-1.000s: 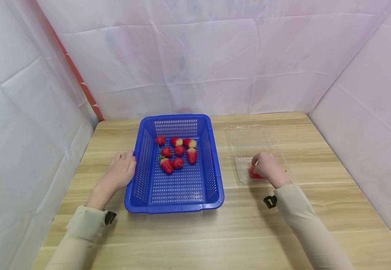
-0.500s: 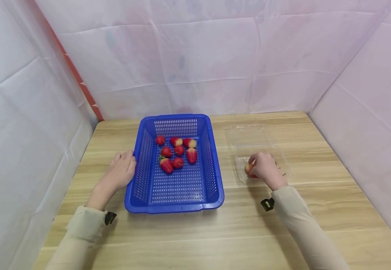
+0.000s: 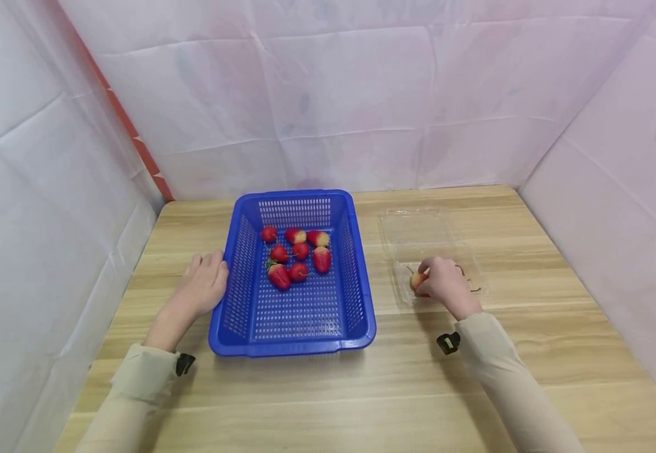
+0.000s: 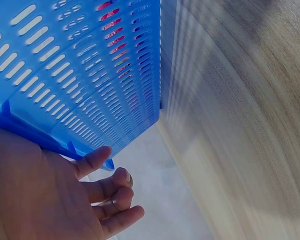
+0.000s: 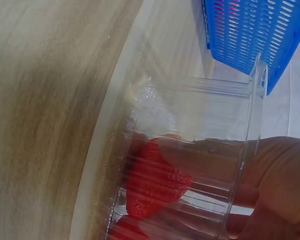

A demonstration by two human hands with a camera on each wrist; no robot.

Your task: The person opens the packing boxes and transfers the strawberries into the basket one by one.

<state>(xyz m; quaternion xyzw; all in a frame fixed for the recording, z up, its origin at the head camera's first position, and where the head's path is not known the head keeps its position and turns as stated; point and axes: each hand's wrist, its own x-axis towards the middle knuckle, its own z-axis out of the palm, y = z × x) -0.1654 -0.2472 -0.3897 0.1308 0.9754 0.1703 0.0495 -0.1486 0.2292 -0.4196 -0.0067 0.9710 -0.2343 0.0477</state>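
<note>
My left hand (image 3: 202,286) rests beside the left rim of a blue plastic basket (image 3: 362,302). In the left wrist view, the thumb (image 4: 96,159) lies right at the rim and the other fingers are loosely bent, around nothing. Several red cherries and strawberries lie inside the basket, among them a strawberry (image 3: 322,259) with a pale top. My right hand (image 3: 446,284) reaches down into a clear plastic clamshell box (image 3: 404,255). Through its wall, the right wrist view shows thumb and fingers pinching a red strawberry (image 5: 157,180). More red fruit (image 5: 127,229) sits below it.
The box's lid (image 3: 415,228) lies folded back toward the rear. Thin dark stems (image 3: 472,289) stick out beside the right hand. White cloth walls (image 3: 333,107) enclose the wooden table (image 3: 328,402) at the back and both sides.
My right hand has shifted slightly left inside the box; the pale end of the fruit and several stems now show. The left hand stays at the basket rim.
</note>
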